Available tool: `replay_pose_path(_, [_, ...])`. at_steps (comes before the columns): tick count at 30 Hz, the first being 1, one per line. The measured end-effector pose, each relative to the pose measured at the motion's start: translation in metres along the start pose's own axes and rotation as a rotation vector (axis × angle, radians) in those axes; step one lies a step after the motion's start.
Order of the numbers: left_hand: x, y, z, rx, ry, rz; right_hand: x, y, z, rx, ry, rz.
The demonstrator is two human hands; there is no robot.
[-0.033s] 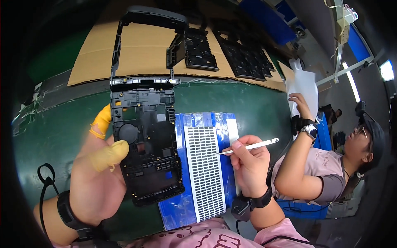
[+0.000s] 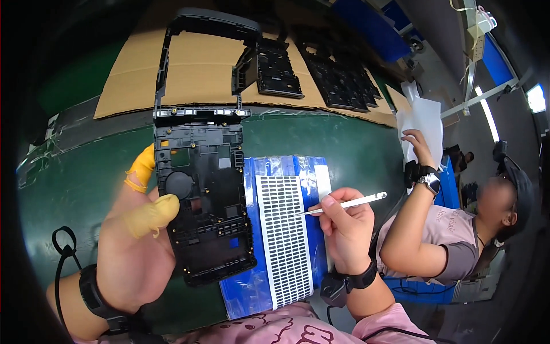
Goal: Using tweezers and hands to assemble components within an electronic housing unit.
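Observation:
My left hand (image 2: 134, 249), with yellow finger cots on the thumb and a finger, grips a black plastic device housing (image 2: 209, 189) by its left side. The housing stands upright in view, with ribs, brass-coloured inserts and a large open frame at its top. In my right hand (image 2: 350, 232) white tweezers (image 2: 365, 200) are pinched between thumb and fingers. Their fine tip meets a white sheet (image 2: 275, 299) carrying rows of small black rectangular stickers. That sheet lies on a blue, tape-covered board (image 2: 247, 298), partly behind the housing's right edge. Whether the tip holds a sticker is too small to tell.
Several black plastic housings (image 2: 338, 80) lie on brown cardboard (image 2: 129, 80) at the table's far side. On the right a co-worker (image 2: 424, 241) reaches toward a white plastic bag (image 2: 421, 123). A black cable (image 2: 64, 249) loops beside my left wrist on the green table (image 2: 69, 183).

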State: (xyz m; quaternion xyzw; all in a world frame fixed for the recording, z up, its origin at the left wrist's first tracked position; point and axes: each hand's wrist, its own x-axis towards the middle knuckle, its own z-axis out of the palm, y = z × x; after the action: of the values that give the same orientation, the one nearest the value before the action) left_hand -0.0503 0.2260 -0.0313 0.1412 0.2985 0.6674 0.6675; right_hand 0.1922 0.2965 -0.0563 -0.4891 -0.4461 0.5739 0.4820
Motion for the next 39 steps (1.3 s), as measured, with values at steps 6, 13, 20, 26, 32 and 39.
replay_pose_path(6, [0.0, 0.0, -0.006, -0.026, 0.052, -0.011, 0.001, 0.005, 0.005, -0.047, 0.024, -0.006])
replay_pose_path(13, [-0.004, 0.001, -0.013, -0.133, 0.022, -0.042, -0.025, -0.031, 0.027, 0.078, -0.055, -0.059])
replay_pose_path(20, [-0.013, -0.002, -0.015, -0.194, -0.021, -0.107, -0.032, -0.028, 0.09, 0.064, -0.324, -0.154])
replay_pose_path(26, [-0.013, -0.001, -0.013, -0.246, -0.064, -0.159, -0.025, -0.021, 0.092, 0.089, -0.366, -0.112])
replay_pose_path(32, [-0.01, -0.006, -0.017, -0.242, -0.054, -0.15, -0.021, -0.014, 0.094, 0.235, -0.404, -0.056])
replay_pose_path(39, [-0.011, -0.007, -0.015, -0.203, -0.036, -0.13, -0.021, -0.013, 0.095, 0.226, -0.388, -0.073])
